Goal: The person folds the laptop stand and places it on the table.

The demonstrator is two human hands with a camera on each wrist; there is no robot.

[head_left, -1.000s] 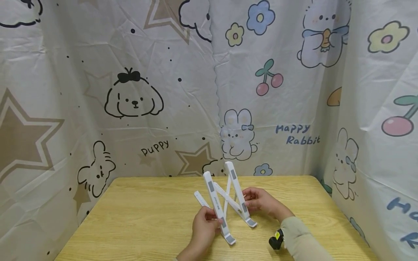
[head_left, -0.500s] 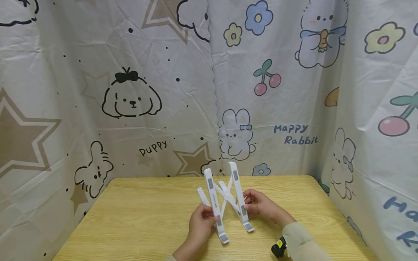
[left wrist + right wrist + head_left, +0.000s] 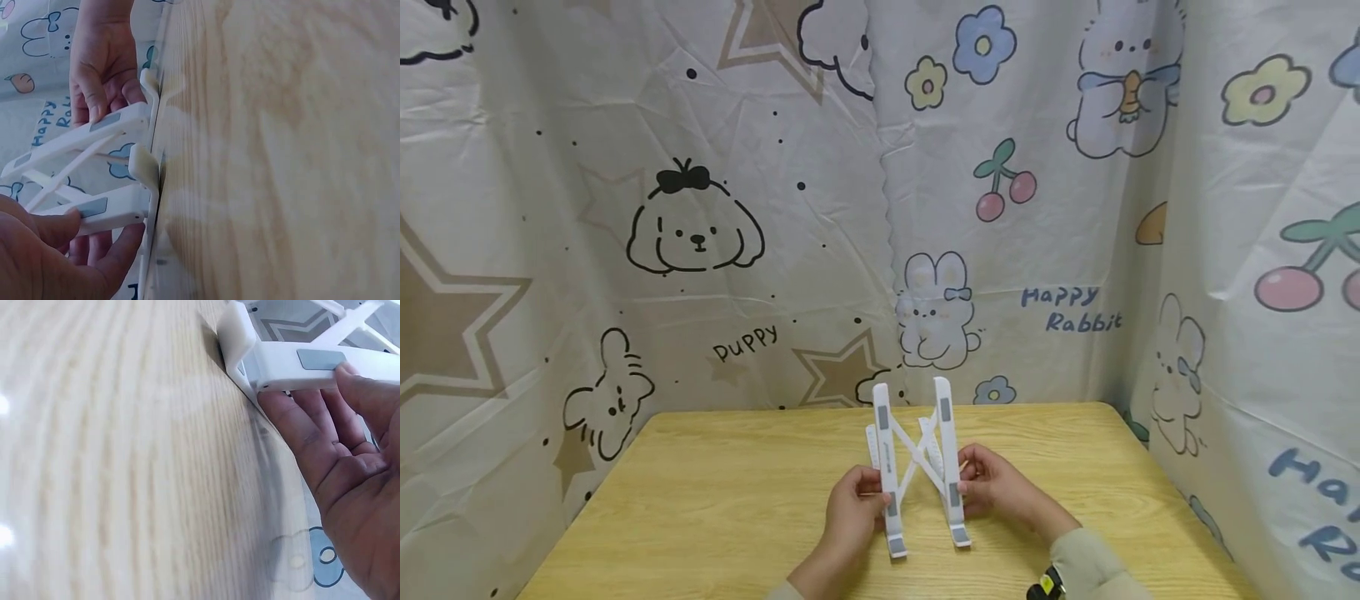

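A white folding laptop stand (image 3: 887, 458) with grey pads and crossed struts stands unfolded on the wooden table, its front lips toward me. My left hand (image 3: 853, 510) grips its left arm low down, thumb on the grey pad and fingers beneath, as the left wrist view shows with the laptop stand (image 3: 112, 209) close by. On the other side, my right hand (image 3: 1000, 490) pinches the right arm between thumb and fingers. The right wrist view has that thumb at the grey pad's edge on the laptop stand (image 3: 294, 365), with the fingers under the arm.
The wooden table (image 3: 737, 492) extends around the stand on every side. A printed curtain (image 3: 820, 208) hangs behind the table and along both sides. A black device with a yellow mark (image 3: 1047, 585) sits at the right sleeve's cuff.
Both hands have turned the laptop stand so that it faces me more squarely. Its front ends have swung left, and its two arms now stand nearly parallel. Both hands keep their hold.
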